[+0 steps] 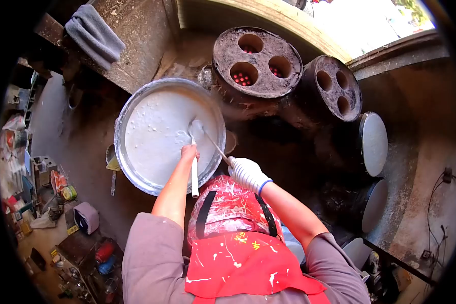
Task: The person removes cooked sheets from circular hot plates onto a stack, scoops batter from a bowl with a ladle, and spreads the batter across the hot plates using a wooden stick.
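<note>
A wide round basin [118, 147] holds a pool of thick white liquid [154, 126], smooth except for small lumps or bubbles toward the basin's far left side. Over the near right part of the basin, the bare left hand [189, 152] has its fingers wrapped around a white-handled tool [194, 177], whose butt end points down past the near rim. The right hand [247, 173], in a white knitted glove with a blue cuff edge, is just outside the basin's near right rim, its fingers curled around a thin rod [217, 145] that slants over that rim. Both tools meet at a white-coated spot right of the basin's middle; whether they touch there cannot be told. Beyond the basin to the right stands a three-hole stove [262, 58] with glowing red coals, and next to it, farther from the basin, a second three-hole stove [333, 92]. A grey towel [95, 35] hangs beyond the basin's far left side.
</note>
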The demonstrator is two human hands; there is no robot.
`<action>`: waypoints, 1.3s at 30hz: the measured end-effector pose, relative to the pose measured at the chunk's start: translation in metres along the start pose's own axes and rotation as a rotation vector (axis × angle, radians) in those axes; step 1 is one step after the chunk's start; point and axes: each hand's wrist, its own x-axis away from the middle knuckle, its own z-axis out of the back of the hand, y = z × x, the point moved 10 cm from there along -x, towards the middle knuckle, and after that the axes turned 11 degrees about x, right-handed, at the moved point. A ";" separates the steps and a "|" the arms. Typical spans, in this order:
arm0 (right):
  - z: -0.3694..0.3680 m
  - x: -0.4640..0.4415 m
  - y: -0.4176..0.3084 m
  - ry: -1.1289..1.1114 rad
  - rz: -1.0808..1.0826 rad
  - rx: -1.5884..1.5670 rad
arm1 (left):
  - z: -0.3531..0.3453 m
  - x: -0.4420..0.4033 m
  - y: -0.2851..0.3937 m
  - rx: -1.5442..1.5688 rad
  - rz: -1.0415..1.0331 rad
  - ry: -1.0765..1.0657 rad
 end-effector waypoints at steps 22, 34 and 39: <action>0.188 0.192 -0.038 0.595 0.468 -0.284 | 0.081 0.372 0.253 0.881 -0.544 -0.360; 0.150 0.152 -0.046 0.431 0.219 -0.328 | 0.079 0.228 0.131 0.889 0.142 -0.492; 0.162 0.151 -0.055 0.367 0.151 -0.456 | 0.142 0.329 0.202 0.680 -0.176 -0.421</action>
